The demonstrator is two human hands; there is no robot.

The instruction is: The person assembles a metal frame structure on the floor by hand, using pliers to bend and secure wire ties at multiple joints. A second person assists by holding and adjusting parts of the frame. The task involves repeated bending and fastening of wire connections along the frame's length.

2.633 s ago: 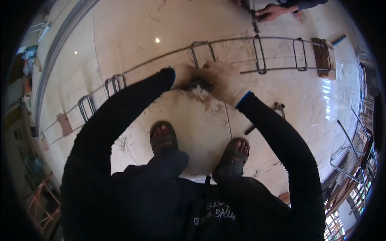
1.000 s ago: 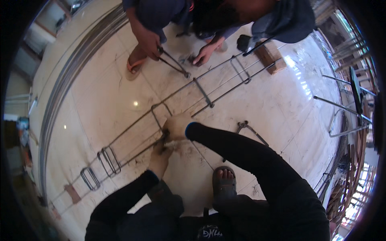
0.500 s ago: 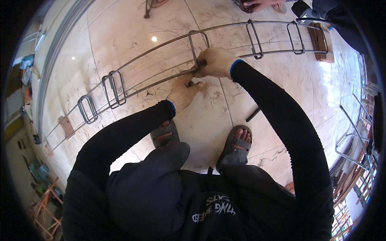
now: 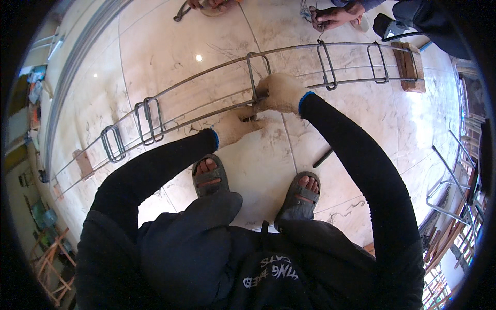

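A long steel rebar cage lies on the marble floor, with rectangular stirrups looped around its bars. My right hand, in a beige glove, is closed on the middle stirrup where it meets the lower bar. My left hand, also gloved, is closed just below that joint, with a small dark tool at its fingertips. What the tool is I cannot make out. My sandalled feet stand right behind the cage.
Another person's hands work at the cage's far side by a stirrup. Wooden blocks prop the cage ends. A short dark rod lies by my right foot. Metal frames stand at the right.
My view has swung about, so the cage now runs across the picture. Both hands have stayed at the same stirrup joint. The other person's hands now sit at the top edge.
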